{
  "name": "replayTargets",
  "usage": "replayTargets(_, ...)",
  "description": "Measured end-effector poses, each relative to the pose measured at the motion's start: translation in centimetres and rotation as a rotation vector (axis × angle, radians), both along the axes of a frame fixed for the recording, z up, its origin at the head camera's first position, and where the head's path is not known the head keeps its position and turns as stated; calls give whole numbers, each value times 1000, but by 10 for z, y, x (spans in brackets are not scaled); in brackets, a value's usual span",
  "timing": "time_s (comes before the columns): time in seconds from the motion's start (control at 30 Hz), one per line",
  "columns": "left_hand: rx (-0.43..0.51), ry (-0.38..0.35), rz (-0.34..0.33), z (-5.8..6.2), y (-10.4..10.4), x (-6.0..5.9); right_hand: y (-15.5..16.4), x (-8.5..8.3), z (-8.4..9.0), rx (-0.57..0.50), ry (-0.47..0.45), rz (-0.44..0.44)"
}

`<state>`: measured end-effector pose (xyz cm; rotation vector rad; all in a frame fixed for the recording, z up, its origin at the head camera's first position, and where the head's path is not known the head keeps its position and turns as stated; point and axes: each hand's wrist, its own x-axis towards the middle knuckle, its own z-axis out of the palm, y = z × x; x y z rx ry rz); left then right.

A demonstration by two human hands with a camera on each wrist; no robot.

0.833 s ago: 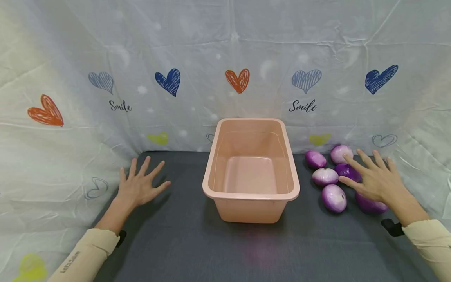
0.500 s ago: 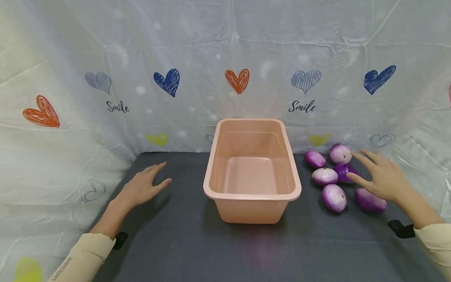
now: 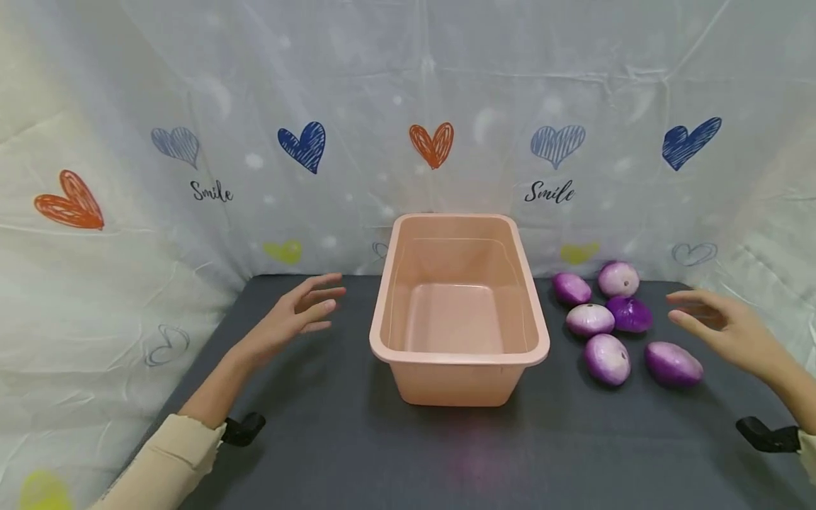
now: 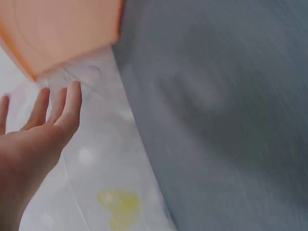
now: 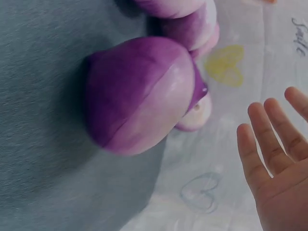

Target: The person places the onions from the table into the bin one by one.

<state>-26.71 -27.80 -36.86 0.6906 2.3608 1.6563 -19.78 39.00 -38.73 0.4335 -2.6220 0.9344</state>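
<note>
A pink plastic tub (image 3: 459, 358) stands in the middle of the dark tabletop, with nothing inside it. To its right lie several purple onions, among them a pale one (image 3: 608, 360) at the front and a darker one (image 3: 674, 364) nearest my right hand (image 3: 733, 327). That hand hovers right of the onions, fingers loosely bent, holding nothing. Left of the tub my left hand (image 3: 293, 315) is raised over the table, palm turned inward and fingers relaxed. In the right wrist view a large onion (image 5: 142, 96) sits apart from the spread fingers (image 5: 269, 139).
A white curtain (image 3: 357, 85) printed with hearts and the word Smile hangs behind and on both sides of the dark table (image 3: 408, 453). The tub's back rim is close to the curtain. Black wrist straps (image 3: 244, 429) show at both sleeves.
My right hand has drawn back to the right, off the onions, and turned sideways. My left hand has turned palm inward and shifted right toward the tub. Tub and onions stay put.
</note>
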Motion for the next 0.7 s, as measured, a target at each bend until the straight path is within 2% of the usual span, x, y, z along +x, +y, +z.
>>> replayTargets(0.13,151,-83,-67,5,27,-4,10,9,-7,-52,-21,-19)
replayTargets(0.3,203,-88,-160,9,57,-9,21,18,-14,-96,-48,-86)
replayTargets(0.43,191,-43,-212,10,68,-13,32,24,-20,-112,-71,-103)
replayTargets(0.7,94,-11,-208,8,79,-16,47,32,-32,-163,-40,-38)
